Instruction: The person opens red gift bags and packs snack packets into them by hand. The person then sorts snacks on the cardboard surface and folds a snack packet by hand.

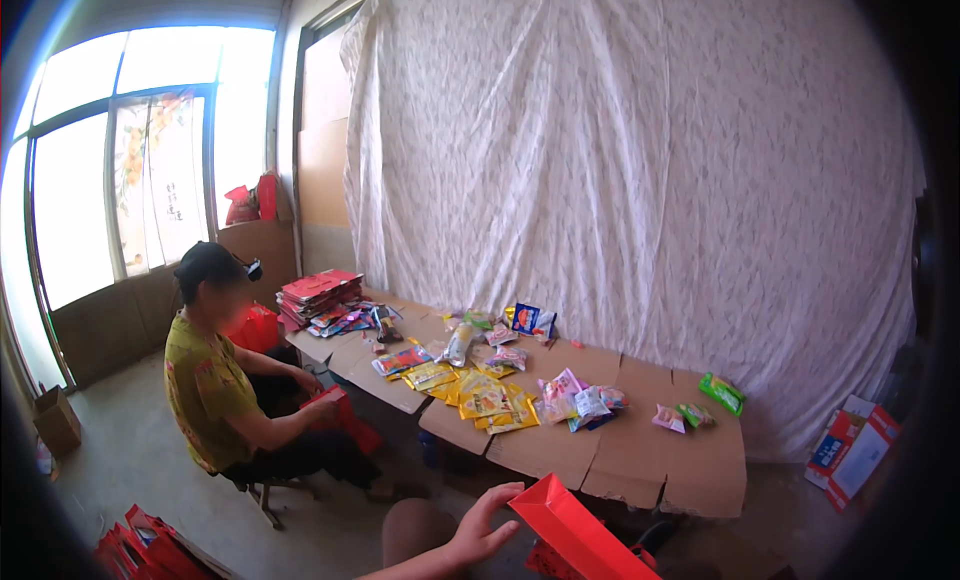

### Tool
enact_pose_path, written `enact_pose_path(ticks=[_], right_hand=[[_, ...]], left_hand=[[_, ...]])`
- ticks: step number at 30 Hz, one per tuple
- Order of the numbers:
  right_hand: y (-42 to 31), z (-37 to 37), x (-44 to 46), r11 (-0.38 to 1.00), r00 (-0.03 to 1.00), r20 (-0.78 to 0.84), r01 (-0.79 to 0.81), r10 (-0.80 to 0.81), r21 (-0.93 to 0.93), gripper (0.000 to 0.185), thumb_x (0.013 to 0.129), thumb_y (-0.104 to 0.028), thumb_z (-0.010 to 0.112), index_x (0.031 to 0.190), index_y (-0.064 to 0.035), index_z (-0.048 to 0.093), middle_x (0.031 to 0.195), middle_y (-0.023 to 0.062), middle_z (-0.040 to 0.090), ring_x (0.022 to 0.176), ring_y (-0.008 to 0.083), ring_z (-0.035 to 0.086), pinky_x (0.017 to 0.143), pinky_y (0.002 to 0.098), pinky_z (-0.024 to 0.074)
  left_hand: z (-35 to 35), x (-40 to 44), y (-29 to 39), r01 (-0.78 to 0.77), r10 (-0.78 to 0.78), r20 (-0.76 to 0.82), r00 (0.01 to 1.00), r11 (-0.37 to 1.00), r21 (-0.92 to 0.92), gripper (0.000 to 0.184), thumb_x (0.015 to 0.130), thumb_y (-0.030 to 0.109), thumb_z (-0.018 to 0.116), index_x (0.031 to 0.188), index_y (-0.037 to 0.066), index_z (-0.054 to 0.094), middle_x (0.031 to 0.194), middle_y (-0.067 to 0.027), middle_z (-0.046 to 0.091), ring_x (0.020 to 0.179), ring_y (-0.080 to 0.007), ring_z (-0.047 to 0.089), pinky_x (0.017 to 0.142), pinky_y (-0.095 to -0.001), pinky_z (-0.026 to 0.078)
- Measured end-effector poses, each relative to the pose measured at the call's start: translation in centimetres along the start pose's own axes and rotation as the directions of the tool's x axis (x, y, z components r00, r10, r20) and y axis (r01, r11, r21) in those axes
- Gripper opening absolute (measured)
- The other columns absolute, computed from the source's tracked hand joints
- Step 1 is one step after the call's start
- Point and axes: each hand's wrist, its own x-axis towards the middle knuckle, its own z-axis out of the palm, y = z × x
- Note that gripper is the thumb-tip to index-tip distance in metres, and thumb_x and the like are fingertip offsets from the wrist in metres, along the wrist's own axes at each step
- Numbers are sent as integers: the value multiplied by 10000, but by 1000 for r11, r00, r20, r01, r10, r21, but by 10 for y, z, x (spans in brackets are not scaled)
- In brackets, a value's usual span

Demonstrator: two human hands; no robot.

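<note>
A red paper bag (580,533) is tilted at the bottom of the view, its opening towards the upper left. My left hand (484,532) is beside that opening, thumb and fingers apart, the fingertips close to the bag's edge. Whether they touch it I cannot tell. My right hand does not show; the bag's lower end runs out of the frame. On the cardboard-covered table (640,455) ahead lie yellow snack packets (488,398), a pink packet (560,392), a small pale pink packet (668,417) and a green packet (721,393).
A person (215,380) sits on a stool at the left, holding a red bag (350,420). Folded red bags (320,288) are stacked at the table's far left end. More red bags (160,545) stand on the floor at lower left. A printed carton (850,450) is at the right.
</note>
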Motion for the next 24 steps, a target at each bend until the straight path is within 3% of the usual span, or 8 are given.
enact_pose_path(ticks=[1, 3, 4, 8, 12, 15, 19, 24], right_hand=[[-1, -2, -2, 1000, 1000, -9, 9, -9, -4, 700, 921, -590, 484, 1357, -43, 524, 1186, 234, 643, 902, 390, 667, 643, 521, 551], [-2, -6, -8, 1000, 999, -31, 23, -23, -11, 696, 922, -585, 487, 1357, -43, 524, 1189, 232, 641, 908, 388, 665, 649, 519, 550], [-1, -9, -11, 999, 999, -43, 29, -29, -13, 694, 922, -582, 488, 1357, -43, 523, 1190, 231, 641, 911, 387, 665, 652, 517, 549], [5, -23, -28, 999, 994, -96, 43, -46, -26, 685, 923, -573, 494, 1357, -43, 523, 1195, 227, 639, 923, 382, 661, 665, 512, 547], [10, -34, -45, 998, 988, -146, 46, -52, -43, 677, 924, -564, 499, 1356, -43, 522, 1201, 223, 636, 934, 377, 658, 677, 508, 545], [14, -41, -58, 998, 982, -184, 41, -51, -54, 671, 925, -556, 503, 1356, -42, 521, 1205, 220, 635, 943, 374, 656, 686, 504, 543], [16, -49, -67, 996, 973, -219, 53, -68, -74, 663, 926, -547, 509, 1356, -42, 520, 1210, 217, 633, 954, 369, 653, 698, 499, 541], [10, -55, -68, 991, 966, -239, 74, -99, -112, 653, 928, -535, 516, 1355, -42, 519, 1217, 212, 630, 969, 363, 649, 713, 493, 539]], left_hand=[[-1, 1, -2, 5, -5, 0, 1000, 1000, -5, 598, 939, 214, 659, 1435, 29, 381, 1429, -146, 476, 1317, -249, 476, 1101, -388, 375], [-2, 2, -6, 129, -139, -19, 990, 954, -270, 561, 971, 284, 614, 1419, 21, 402, 1475, -155, 440, 1350, -253, 448, 1132, -395, 331], [-3, 6, 3, 135, -141, 7, 990, 932, -337, 597, 1015, 427, 495, 1426, 4, 403, 1495, -163, 416, 1377, -254, 417, 1147, -395, 304], [-11, 3, -10, 208, -160, 163, 973, 918, -338, 764, 1025, 585, 289, 1458, -41, 359, 1482, -168, 416, 1394, -257, 387, 1151, -393, 287], [-11, 4, -9, 129, -96, 169, 981, 972, -196, 721, 1035, 549, 293, 1462, -26, 373, 1509, -178, 376, 1410, -280, 363, 1165, -392, 254], [-12, 6, -10, 145, -110, 161, 981, 964, -222, 713, 1040, 536, 290, 1489, -16, 343, 1531, -172, 356, 1425, -278, 342, 1173, -386, 236], [-14, 4, -11, 225, -145, 247, 958, 915, -334, 953, 939, 743, 300, 1541, 7, 234, 1556, -143, 339, 1443, -261, 317, 1174, -409, 239], [-11, 6, -5, 236, -147, 300, 943, 928, -287, 890, 967, 678, 360, 1549, 21, 217, 1563, -140, 326, 1449, -254, 305, 1180, -404, 229]])
